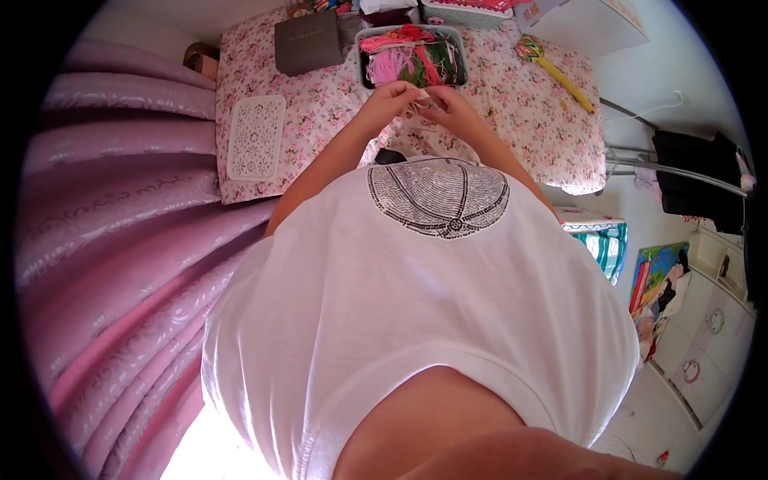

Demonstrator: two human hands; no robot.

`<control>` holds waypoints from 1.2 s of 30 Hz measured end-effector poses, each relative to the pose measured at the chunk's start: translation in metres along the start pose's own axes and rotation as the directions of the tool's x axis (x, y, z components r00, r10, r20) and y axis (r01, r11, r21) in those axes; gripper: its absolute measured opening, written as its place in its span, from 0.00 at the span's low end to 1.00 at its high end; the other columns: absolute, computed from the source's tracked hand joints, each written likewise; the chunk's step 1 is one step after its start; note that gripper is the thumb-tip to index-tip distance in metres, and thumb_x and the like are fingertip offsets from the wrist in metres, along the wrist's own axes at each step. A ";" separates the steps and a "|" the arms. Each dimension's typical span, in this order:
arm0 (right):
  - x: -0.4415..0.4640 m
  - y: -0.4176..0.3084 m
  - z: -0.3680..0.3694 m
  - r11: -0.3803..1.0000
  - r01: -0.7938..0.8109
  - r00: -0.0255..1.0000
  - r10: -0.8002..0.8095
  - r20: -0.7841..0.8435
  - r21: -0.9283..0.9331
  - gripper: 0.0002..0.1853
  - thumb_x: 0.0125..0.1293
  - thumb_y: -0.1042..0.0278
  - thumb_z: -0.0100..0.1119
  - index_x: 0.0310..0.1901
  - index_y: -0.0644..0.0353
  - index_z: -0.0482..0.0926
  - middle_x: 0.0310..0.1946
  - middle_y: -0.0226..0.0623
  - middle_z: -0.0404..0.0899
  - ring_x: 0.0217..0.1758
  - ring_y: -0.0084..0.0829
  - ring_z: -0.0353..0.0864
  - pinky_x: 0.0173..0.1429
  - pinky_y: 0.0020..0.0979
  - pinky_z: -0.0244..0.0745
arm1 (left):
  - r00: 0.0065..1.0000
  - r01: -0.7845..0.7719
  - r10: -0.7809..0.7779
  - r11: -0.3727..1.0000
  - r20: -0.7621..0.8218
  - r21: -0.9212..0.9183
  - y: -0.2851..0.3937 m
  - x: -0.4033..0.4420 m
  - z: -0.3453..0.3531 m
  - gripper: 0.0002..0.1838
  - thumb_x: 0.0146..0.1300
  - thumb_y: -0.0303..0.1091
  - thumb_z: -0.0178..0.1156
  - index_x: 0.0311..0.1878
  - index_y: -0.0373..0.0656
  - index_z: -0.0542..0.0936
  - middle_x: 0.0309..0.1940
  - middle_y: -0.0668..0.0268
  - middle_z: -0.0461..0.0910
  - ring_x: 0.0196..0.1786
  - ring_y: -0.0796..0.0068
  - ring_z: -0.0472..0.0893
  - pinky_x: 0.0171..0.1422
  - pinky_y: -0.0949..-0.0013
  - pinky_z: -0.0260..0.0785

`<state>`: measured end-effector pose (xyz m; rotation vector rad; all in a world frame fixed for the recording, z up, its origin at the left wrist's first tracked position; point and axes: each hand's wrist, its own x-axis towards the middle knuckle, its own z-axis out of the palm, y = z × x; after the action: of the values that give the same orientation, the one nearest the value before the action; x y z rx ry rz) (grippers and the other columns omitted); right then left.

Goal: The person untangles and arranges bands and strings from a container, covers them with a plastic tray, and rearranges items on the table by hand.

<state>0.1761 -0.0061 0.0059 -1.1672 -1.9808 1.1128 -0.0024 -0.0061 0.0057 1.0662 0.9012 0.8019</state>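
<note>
Both hands are close together over the near side of the flowered tablecloth point(312, 120), just in front of a grey basket point(362, 74). In the basket lie bundles of pink, red and dark green cord point(390, 66). My left hand point(394, 98) is closed in a pinch on a small pale strand. My right hand point(450, 106) has its fingers pressed together at the same pale strands point(418, 104). The strands hang between the two hands, and their exact shape is too small to make out.
A white lattice lid point(256, 138) lies at the left and a dark grey box point(309, 42) behind it. At the right is a yellow stick with a patterned head point(566, 82). Pink curtains point(128, 176) hang left. A white box point(584, 24) stands at the back right.
</note>
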 end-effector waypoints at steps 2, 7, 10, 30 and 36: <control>0.005 0.010 0.001 1.000 0.012 0.997 -0.011 0.071 -0.005 0.11 0.56 0.67 0.51 0.39 0.61 0.71 0.21 0.28 0.68 0.25 0.21 0.65 0.32 0.23 0.62 | 0.999 -0.012 0.015 0.999 -0.048 0.053 0.001 -0.001 -0.002 0.11 0.59 0.38 0.48 0.36 0.41 0.74 0.28 0.70 0.75 0.27 0.84 0.70 0.31 0.81 0.61; 0.003 0.025 -0.006 0.914 -0.181 0.967 0.233 -0.106 0.362 0.08 0.58 0.65 0.48 0.33 0.60 0.71 0.23 0.28 0.69 0.22 0.20 0.63 0.28 0.21 0.60 | 0.989 0.072 -0.070 0.997 -0.131 0.015 -0.003 -0.005 -0.016 0.10 0.58 0.37 0.50 0.34 0.41 0.75 0.25 0.72 0.74 0.20 0.87 0.62 0.24 0.82 0.55; 0.006 0.016 -0.013 0.548 -0.157 0.880 0.455 -0.135 0.822 0.09 0.62 0.64 0.43 0.30 0.59 0.68 0.22 0.26 0.68 0.20 0.19 0.60 0.26 0.21 0.59 | 0.982 0.095 -0.104 0.993 -0.156 -0.063 -0.014 -0.005 -0.022 0.10 0.58 0.37 0.50 0.35 0.41 0.75 0.24 0.73 0.73 0.18 0.88 0.59 0.21 0.82 0.52; -0.018 0.071 -0.015 0.490 -0.224 0.948 0.311 -0.071 -0.843 0.08 0.49 0.72 0.49 0.31 0.58 0.77 0.29 0.41 0.74 0.35 0.39 0.75 0.36 0.37 0.71 | 0.961 0.092 -0.122 0.987 -0.249 -0.130 -0.004 -0.010 -0.035 0.11 0.58 0.38 0.49 0.34 0.41 0.74 0.22 0.73 0.70 0.13 0.90 0.56 0.16 0.83 0.46; -0.029 0.106 -0.028 0.313 -0.245 0.794 0.608 -0.005 -0.918 0.09 0.51 0.71 0.48 0.33 0.56 0.78 0.33 0.40 0.77 0.38 0.36 0.77 0.37 0.33 0.72 | 0.931 0.086 -0.145 0.979 -0.335 -0.186 -0.022 -0.008 -0.059 0.09 0.58 0.38 0.49 0.31 0.42 0.73 0.21 0.73 0.69 0.13 0.90 0.57 0.15 0.83 0.45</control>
<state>0.2548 0.0071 -0.0742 -2.3321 -2.7537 0.3644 -0.0563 0.0028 -0.0261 0.7255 1.1608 0.9664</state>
